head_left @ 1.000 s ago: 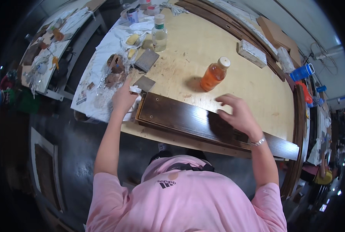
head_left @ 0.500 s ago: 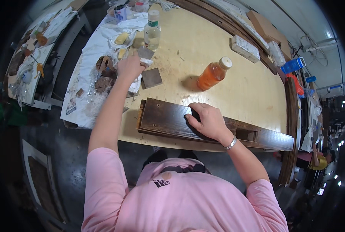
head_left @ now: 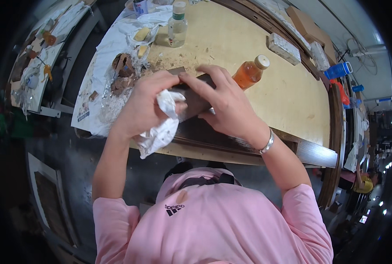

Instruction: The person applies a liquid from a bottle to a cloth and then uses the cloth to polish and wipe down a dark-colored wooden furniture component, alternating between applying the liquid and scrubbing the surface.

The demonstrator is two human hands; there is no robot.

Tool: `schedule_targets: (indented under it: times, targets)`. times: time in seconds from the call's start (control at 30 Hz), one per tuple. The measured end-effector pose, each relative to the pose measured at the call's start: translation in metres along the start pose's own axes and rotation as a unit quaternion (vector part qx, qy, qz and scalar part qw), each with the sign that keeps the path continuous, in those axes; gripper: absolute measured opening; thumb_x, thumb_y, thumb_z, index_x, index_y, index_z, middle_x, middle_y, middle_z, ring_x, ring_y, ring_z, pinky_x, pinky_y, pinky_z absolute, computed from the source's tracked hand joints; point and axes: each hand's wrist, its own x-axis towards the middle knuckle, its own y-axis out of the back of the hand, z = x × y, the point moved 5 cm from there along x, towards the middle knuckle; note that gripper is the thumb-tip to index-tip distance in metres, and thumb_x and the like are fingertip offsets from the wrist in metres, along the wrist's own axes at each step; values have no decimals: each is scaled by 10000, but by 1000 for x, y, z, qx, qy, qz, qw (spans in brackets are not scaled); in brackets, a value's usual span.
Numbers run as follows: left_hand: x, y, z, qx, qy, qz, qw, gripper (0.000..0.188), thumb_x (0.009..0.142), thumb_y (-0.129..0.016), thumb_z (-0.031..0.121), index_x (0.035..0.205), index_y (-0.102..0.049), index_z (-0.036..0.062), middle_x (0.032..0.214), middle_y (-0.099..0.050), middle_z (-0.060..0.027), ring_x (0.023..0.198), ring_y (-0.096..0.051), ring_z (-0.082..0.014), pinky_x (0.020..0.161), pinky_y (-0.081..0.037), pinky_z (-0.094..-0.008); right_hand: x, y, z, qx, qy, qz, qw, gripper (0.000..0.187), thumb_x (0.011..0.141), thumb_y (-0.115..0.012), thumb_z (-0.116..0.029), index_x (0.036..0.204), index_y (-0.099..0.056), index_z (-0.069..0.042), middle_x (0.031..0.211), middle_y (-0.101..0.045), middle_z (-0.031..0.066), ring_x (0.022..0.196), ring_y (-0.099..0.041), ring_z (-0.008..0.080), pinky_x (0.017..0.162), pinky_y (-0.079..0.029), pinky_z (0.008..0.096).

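- Two bare hands meet above the near edge of the table (head_left: pixel 292 99): we see the left hand (head_left: pixel 145 108) half curled, fingers closed round a crumpled white wad (head_left: pixel 162 131) that droops below the palm, its fingertips reaching the grey pad (head_left: pixel 196 104).
- We see the right hand (head_left: pixel 227 102) arched, thumb below and fingers above, clamped on the pad from the other side; a silver band (head_left: pixel 268 141) rings its wrist.
- The pad is flat-faced and dark grey-brown, tilted between both hands over the dark board (head_left: pixel 201 134); with the blur and overlapping fingers, we cannot tell whether it is one piece or two.
- Beneath, the board lies along the table's near side, glossy at its right end, with a cut-out by the right forearm.
- For markings, we note dark lettering and a barred emblem on the pink shirt (head_left: pixel 218 215), a green label on the clear bottle (head_left: pixel 177 31), and a small printed patch on the white sheet (head_left: pixel 110 55).
- An orange bottle (head_left: pixel 249 75) stands just beyond the right hand.
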Motion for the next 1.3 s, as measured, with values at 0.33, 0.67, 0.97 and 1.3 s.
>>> schedule_targets:
  times: [0.33,0.67,0.97,1.3]
  targets:
    - [-135,9,-125,104,377,152,907,228,845,-726,116,1064,-741,55,882,-731,-123,809,-697,-203,739,-517,-320,9,-64,127,-54,-273,-160,947,827,715,-858,-290,1411,-501,-20,1253,-574,246,1214,-551,377,1020,-475,433]
    - [-106,-33,-149,311,461,12,831,360,831,-711,213,1191,-716,203,957,-732,-184,906,-706,-368,787,-548,-458,24,-68,61,62,-125,-68,988,404,817,-758,-190,1153,-678,21,1205,-643,206,1143,-602,379,1006,-485,406]
    - [-60,-31,11,-191,228,249,922,270,865,-741,23,1120,-677,-39,855,-686,-31,776,-607,-71,683,-504,-251,14,-52,-6,522,-175,-11,835,293,903,-671,-110,1134,-670,70,1010,-711,101,915,-659,155,807,-538,309]
    - [-95,-162,54,199,162,-99,961,631,740,-709,187,1335,-560,40,1344,-564,-127,796,-666,-269,656,-546,-399,-9,-79,-49,59,151,-105,981,241,730,-668,-43,960,-711,-95,914,-585,106,890,-586,319,758,-502,419]
